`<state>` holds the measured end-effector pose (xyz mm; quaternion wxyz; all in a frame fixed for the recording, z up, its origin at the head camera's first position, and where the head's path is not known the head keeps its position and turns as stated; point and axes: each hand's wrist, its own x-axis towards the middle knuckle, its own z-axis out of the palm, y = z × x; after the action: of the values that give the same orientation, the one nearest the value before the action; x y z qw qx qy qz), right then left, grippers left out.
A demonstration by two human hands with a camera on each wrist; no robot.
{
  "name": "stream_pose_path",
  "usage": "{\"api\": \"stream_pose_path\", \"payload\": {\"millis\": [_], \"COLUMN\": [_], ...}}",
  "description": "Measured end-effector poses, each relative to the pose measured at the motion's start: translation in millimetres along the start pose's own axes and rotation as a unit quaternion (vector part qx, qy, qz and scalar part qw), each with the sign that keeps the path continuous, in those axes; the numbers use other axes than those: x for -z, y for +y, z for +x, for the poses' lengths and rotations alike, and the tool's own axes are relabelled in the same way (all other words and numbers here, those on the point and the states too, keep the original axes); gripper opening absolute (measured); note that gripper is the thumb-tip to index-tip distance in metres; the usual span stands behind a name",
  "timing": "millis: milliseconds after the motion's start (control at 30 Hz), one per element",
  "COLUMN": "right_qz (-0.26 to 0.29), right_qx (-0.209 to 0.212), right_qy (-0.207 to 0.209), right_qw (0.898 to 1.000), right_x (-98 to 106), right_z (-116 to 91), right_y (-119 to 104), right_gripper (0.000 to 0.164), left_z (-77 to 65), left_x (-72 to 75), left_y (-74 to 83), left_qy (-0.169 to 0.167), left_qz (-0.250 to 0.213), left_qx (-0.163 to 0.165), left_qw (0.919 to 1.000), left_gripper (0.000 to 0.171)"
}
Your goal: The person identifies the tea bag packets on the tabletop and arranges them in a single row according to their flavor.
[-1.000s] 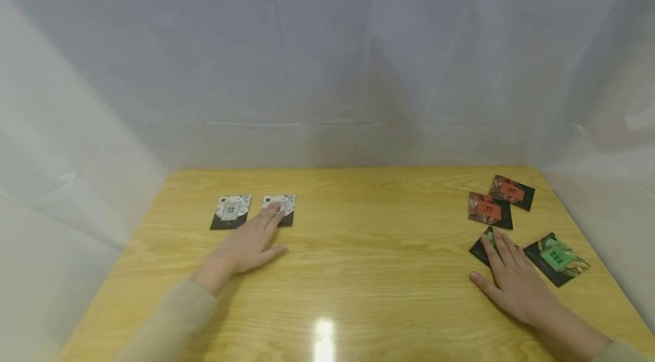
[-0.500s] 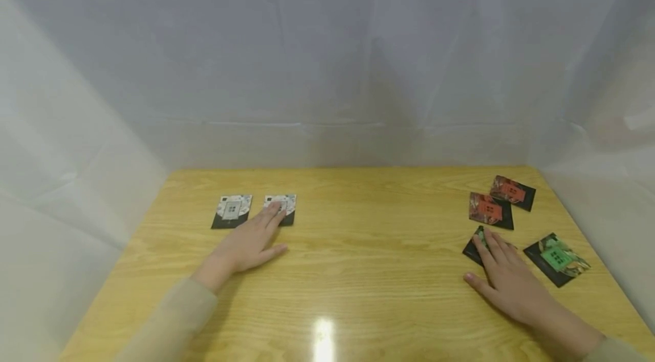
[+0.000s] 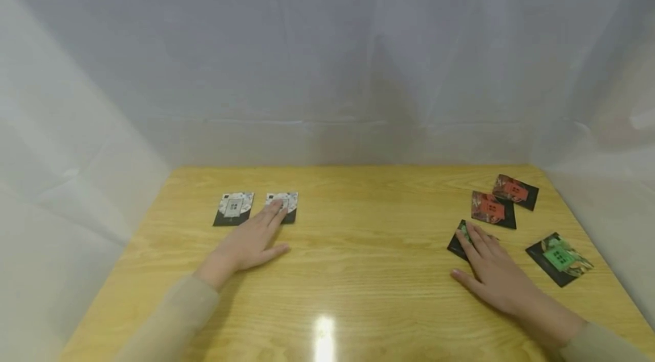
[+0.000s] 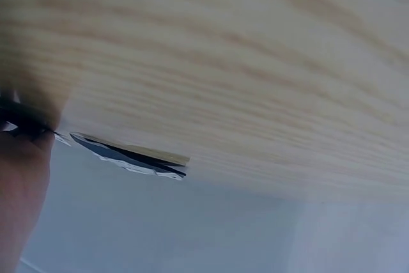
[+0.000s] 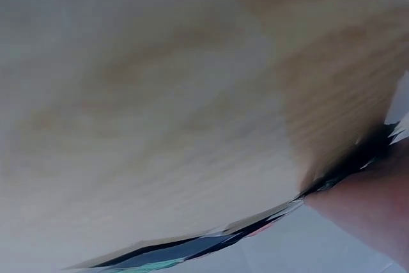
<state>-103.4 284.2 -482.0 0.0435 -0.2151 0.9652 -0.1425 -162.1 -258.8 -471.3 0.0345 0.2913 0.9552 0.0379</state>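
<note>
In the head view, my left hand (image 3: 249, 245) lies with straight fingers on the right one of two flat white-and-black packets (image 3: 291, 215), covering part of it. The other white-and-black packet (image 3: 233, 208) lies just to its left. My right hand (image 3: 493, 271) presses its extended fingertips on a green-and-black packet (image 3: 457, 247), mostly hidden under them. A second green-and-black packet (image 3: 560, 259) lies to the right of that hand. The left wrist view shows a finger (image 4: 22, 190) and a thin packet edge-on (image 4: 128, 156). A blurred finger (image 5: 370, 209) appears in the right wrist view.
Two red-and-black packets, one nearer (image 3: 493, 210) and one farther (image 3: 517, 191), lie touching or overlapping beyond the right hand. The wooden table (image 3: 358, 248) ends at a pale sheet (image 3: 327, 66) behind, with more sheeting at both sides.
My right hand has slid left and slightly away across the table, and the green packet under its fingers has moved with it. My left hand stays on the white packet.
</note>
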Motion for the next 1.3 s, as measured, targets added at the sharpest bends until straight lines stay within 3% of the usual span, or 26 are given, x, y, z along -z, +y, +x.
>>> {"api": "stream_pose_path", "payload": {"millis": [667, 1033, 1300], "right_qz": [-0.004, 0.005, -0.007], "right_qx": [0.061, 0.111, 0.123], "right_qy": [-0.034, -0.007, -0.014], "right_qw": [0.998, 0.994, 0.992], "right_x": [-1, -11, -19], "right_z": [52, 83, 102], "right_y": [-21, -38, -50], "right_gripper": [0.085, 0.085, 0.086], "left_z": [2.8, 2.0, 1.8], "left_x": [0.5, -5.2, -4.0], "left_y": [7.9, 3.1, 2.8], "left_qy": [-0.009, 0.000, -0.006], "left_qz": [-0.008, -0.010, -0.005], "left_qx": [0.014, 0.010, 0.008], "left_qw": [0.9998, 0.9999, 0.9999], "left_gripper": [0.092, 0.091, 0.092]}}
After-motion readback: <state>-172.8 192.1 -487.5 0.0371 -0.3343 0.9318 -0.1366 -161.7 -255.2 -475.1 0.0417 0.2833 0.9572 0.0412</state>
